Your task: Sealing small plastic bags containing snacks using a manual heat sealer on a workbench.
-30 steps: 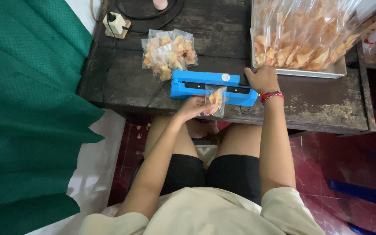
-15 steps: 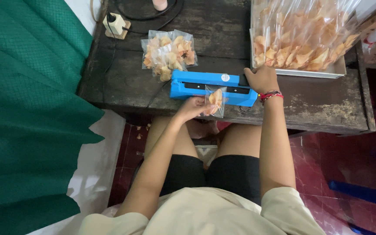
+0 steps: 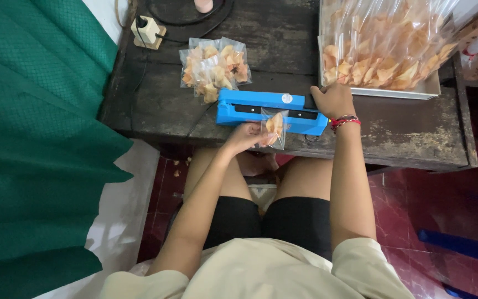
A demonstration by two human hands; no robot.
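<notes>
Small bag [image 3: 273,128]: clear plastic pouch w/ a few orange-tan chips inside, held upright at the front edge of the blue heat sealer [image 3: 272,111], its top tucked under the sealer's bar.
Left hand [image 3: 244,137]: fingers pinched shut on the bag's left side.
Right hand [image 3: 334,99]: palm down, pressing on the sealer's right end; red bracelet on wrist.
Setting: dark wooden table [image 3: 405,133]; pile of filled bags [image 3: 214,67] just behind the sealer; metal tray [image 3: 394,91] w/ a big chip bag at right.
Hidden: bag's top edge under the bar; tray cut off by frame top.
Vs. 1 s ago: no visible change; both hands and bag hold the same position.
</notes>
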